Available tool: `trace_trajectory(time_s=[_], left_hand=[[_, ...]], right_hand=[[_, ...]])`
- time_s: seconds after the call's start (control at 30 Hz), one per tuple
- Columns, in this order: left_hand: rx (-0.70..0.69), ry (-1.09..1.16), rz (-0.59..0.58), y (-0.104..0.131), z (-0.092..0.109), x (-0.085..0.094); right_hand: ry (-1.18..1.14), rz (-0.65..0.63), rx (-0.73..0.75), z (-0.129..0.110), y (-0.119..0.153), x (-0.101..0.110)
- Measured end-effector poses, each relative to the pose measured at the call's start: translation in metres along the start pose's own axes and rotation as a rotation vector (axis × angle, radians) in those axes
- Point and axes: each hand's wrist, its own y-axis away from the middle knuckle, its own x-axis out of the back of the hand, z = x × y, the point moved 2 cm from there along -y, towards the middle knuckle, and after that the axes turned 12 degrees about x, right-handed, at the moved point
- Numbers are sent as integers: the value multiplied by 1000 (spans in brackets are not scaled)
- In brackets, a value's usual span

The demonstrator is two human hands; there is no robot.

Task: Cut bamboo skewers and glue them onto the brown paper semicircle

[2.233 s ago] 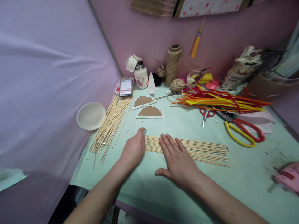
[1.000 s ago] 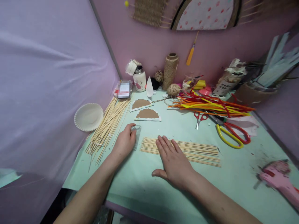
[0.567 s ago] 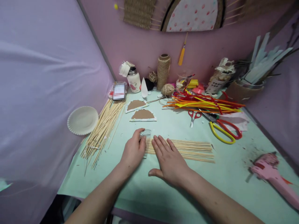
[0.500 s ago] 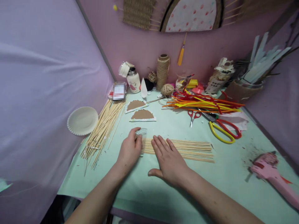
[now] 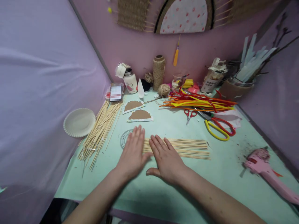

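A row of thin wooden sticks point(image 5: 191, 143) lies side by side on the pale green table. My right hand point(image 5: 167, 158) rests flat over the row with its fingers stretched out, covering part of the sticks. At their left end, my left hand point(image 5: 133, 154) lies open, fingers extended, over a clear protractor point(image 5: 124, 139). The hand hides much of the protractor and the stick ends. Two brown half-circle cardboard pieces with white edging, the front one point(image 5: 140, 115) and the rear one point(image 5: 132, 106), lie beyond my hands.
Loose sticks point(image 5: 102, 127) and a paper plate point(image 5: 79, 122) are at the left. Small red scissors point(image 5: 189, 114), large scissors point(image 5: 219, 124) and colourful pipe cleaners point(image 5: 198, 102) lie right of centre. A pink glue gun point(image 5: 263, 168) sits far right; a twine spool point(image 5: 159, 73) stands behind.
My left hand has let go of the protractor's edge and flattened over it and the stick ends. The right hand stays flat on the sticks. The view has shifted slightly.
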Motion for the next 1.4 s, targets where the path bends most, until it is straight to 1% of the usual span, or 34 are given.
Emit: trace_trajectory(time_s=[0.03,0.07,0.1,0.17,0.3,0.53,0.73,0.83,0.97,1.07,1.17,1.23,1.4], left_hand=[[-71,0,-69,3,5,-5],[-110,-4,-121,6,8,-10],[-123,-9,-152,8,9,-14],[-114,-23,-178,11,8,-21],[-92,-49,-178,11,5,-28],[-78,-112,-139,12,7,-30],[-89,-100,-96,12,7,-32],[-99,-89,-76,12,7,-32],[-106,-90,-58,11,7,-30],[-109,-88,-54,11,7,-30],[-106,-95,-56,11,7,-30],[-106,-101,-61,11,7,-30],[-97,-105,-82,11,7,-29]], right_hand=[[-4,5,2,0,0,0],[-9,11,4,0,0,1],[-13,17,8,0,1,1],[-15,31,20,0,1,2],[-8,45,24,1,1,0],[4,53,41,2,3,-1],[-13,32,-9,7,11,4],[2,22,-63,14,22,9],[40,-17,-211,31,49,15],[95,21,-303,48,75,15],[166,107,-328,63,97,11],[201,140,-325,70,106,8],[231,159,-309,73,109,5]])
